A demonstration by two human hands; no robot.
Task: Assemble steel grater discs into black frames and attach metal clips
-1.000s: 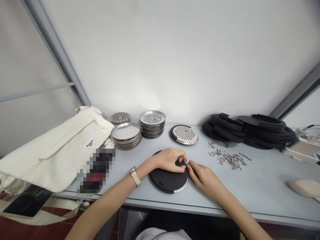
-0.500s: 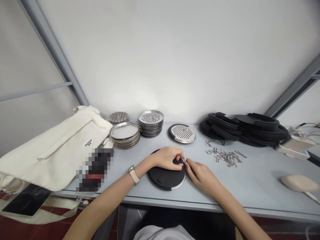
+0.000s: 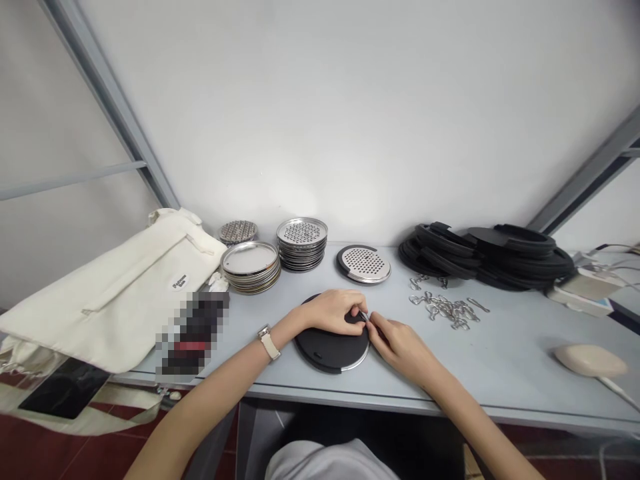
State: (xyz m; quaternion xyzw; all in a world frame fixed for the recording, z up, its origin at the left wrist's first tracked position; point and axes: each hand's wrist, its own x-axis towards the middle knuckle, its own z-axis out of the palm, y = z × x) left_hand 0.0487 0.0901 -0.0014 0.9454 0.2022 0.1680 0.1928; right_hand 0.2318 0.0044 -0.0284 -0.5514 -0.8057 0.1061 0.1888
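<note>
A round black cover (image 3: 330, 347) lies flat near the table's front edge, with a silver rim of a metal disc showing at its lower right. My left hand (image 3: 334, 312), with a watch on the wrist, rests over its upper part, thumb and fingers curled and pinched at the right edge. There a small metal wire clip (image 3: 367, 319) is partly visible between my two hands. My right hand (image 3: 397, 343) pinches that clip from the right side. The fingers hide most of the clip and how it meets the cover.
Behind are stacks of plain metal discs (image 3: 250, 259) and grater discs (image 3: 302, 233), plus a grater in a black holder (image 3: 369, 263). Loose wire clips (image 3: 447, 309) lie right, before piled black rings (image 3: 520, 257). A white bag (image 3: 130, 287) lies left; a beige mouse-shaped object (image 3: 590, 360) lies far right.
The whole view has shifted slightly. Both hands keep their pinch at the cover's right edge, with only very small finger movement.
</note>
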